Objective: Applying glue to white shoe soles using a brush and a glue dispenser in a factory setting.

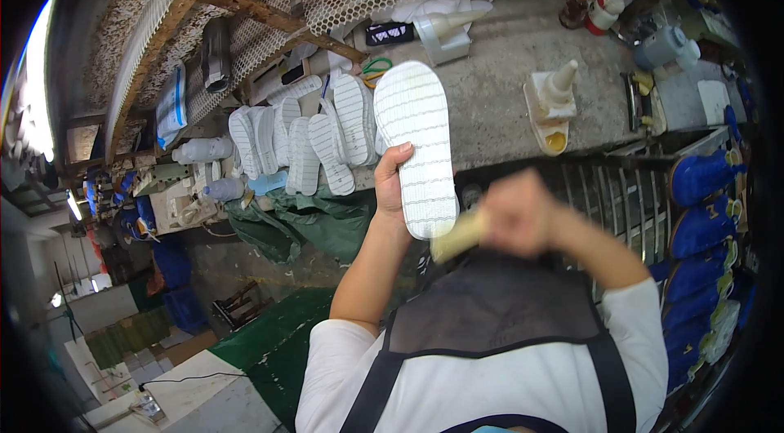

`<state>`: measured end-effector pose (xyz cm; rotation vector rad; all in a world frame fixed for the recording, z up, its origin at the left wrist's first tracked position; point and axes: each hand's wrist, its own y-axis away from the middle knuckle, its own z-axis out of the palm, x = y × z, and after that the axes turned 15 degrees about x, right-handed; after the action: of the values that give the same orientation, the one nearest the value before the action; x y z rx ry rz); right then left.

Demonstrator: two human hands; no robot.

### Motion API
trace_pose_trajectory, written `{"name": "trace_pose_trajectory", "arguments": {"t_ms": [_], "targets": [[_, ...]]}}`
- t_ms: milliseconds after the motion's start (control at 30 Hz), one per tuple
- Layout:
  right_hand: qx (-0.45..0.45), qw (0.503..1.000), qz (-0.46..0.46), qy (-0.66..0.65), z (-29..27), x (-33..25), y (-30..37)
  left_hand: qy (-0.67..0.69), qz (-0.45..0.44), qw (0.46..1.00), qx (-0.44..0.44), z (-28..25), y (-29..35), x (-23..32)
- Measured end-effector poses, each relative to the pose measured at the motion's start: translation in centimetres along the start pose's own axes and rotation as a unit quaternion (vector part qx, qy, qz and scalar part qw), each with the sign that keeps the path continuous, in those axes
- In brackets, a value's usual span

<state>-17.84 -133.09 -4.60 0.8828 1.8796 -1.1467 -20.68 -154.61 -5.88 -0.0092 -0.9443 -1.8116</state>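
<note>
One long, white, ribbed sole (415, 127) is gripped, I see, by the curled left hand (393, 184); rightward, the closed right hand (523, 215) clasps a blurred, flat, pale-yellow tool (459, 238).

A white shoe sole (415, 127), long and rounded at both ends, with thin wavy grey lines running across its ribbed face, stands nearly upright in the left grip (394, 186), its broader end above the thumb and its other end below and to the right. From the right grip (521, 215), a pale yellow, brush-like tool (458, 239), blurred, slants down-left to the sole's lower end; whether they touch is unclear.
</note>
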Motion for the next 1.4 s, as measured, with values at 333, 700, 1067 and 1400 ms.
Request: {"name": "trace_pose_trajectory", "arguments": {"t_ms": [333,700,1067,1400], "targets": [[-0.072,0.979,0.046,0.187,-5.2,0.1,-9.0,-0.244,-0.051,0.965,-0.084,-7.0,5.9,1.3],[-0.075,0.928,-0.196,0.309,1.7,-3.1,-8.9,-0.042,0.002,0.998,-0.054,-3.3,5.0,3.2],[0.168,0.962,0.132,0.168,-4.5,-1.6,-5.9,-0.076,0.213,0.974,0.005,7.1,-4.6,0.7],[0.377,0.892,0.022,0.25,-22.1,-0.4,-7.8,0.027,0.247,0.942,-0.226,26.2,-10.6,-6.4]]}}
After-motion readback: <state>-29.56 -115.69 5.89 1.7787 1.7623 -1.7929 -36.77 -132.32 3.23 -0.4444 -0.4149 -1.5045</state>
